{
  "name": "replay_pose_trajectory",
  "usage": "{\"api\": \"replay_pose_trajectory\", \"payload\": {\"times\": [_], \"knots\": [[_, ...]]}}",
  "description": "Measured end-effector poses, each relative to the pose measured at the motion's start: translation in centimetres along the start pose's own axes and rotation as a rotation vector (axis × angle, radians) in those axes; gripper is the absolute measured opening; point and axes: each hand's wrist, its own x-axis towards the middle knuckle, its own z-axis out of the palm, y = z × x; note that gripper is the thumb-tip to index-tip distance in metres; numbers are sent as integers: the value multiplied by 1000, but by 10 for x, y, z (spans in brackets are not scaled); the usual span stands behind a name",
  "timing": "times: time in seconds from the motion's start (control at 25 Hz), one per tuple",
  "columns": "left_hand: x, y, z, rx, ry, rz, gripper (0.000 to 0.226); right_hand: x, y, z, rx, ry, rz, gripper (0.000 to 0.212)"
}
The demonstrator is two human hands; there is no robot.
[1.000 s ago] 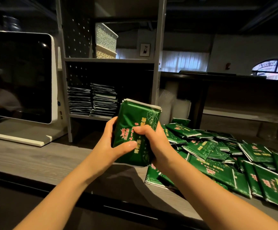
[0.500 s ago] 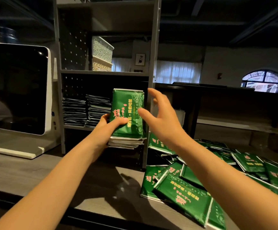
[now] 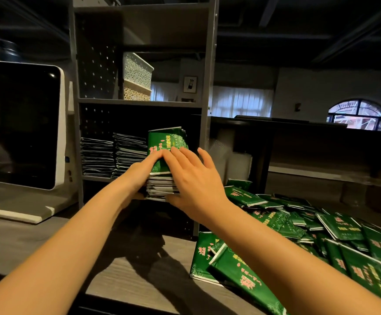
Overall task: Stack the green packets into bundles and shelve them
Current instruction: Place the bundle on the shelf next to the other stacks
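The bundle [image 3: 166, 144] was a thick stack of flat packets. Its top face was glossy green with pale swirls and red-and-yellow print, and silvery edges were layered beneath. It sat level at the mouth of the lower bay of the grey shelf unit [image 3: 209, 64], just to the right of two shelved stacks [image 3: 114, 155]. Whether its far end touched the shelf board couldn't be made out.

The left hand [image 3: 137, 178] gripped the bundle's near left corner, with one digit laid across the top face and the rest wrapped underneath. The right hand [image 3: 196, 178] had it too. Its fingers [image 3: 178, 155] were splayed wide, the inner ones flat on the green top and the outer ones hanging off past the right edge. The thumb was tucked against the bottom near edge, so the stack was sandwiched.

Down on the wooden counter [image 3: 25, 242], well to the right, a heap of loose packets [image 3: 298, 226] lay scattered.
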Motion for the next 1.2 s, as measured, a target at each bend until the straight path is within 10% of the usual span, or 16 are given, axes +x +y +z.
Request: {"api": "replay_pose_trajectory", "payload": {"times": [0.56, 1.2], "knots": [[2, -22, -5, -237, 58, 186, 38, 28, -14, 14, -221, -71, 104, 109], [17, -104, 39, 891, 404, 517, 85, 64, 10, 28, -280, -154, -36, 93]]}}
